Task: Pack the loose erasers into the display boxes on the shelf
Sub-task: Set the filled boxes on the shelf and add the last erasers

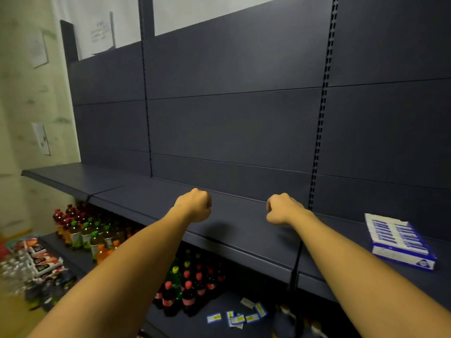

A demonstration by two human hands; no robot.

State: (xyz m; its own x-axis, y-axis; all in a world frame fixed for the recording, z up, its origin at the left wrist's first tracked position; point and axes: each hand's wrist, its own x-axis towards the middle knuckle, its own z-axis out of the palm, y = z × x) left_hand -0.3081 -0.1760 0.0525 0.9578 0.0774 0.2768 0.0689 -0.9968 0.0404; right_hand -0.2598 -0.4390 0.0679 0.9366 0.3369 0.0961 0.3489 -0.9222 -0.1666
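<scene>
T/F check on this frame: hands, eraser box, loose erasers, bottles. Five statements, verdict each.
1. Both hands are curled into fists and hold nothing visible. True: left hand, right hand.
2. The display box lies on the upper shelf, to the right of the right hand. True.
3. The right hand grips the display box. False: it is well apart from the box.
4. Loose erasers lie on the lower shelf, below the hands. True.
5. The bottles stand on the upper shelf. False: they stand on the lower shelf.
</scene>
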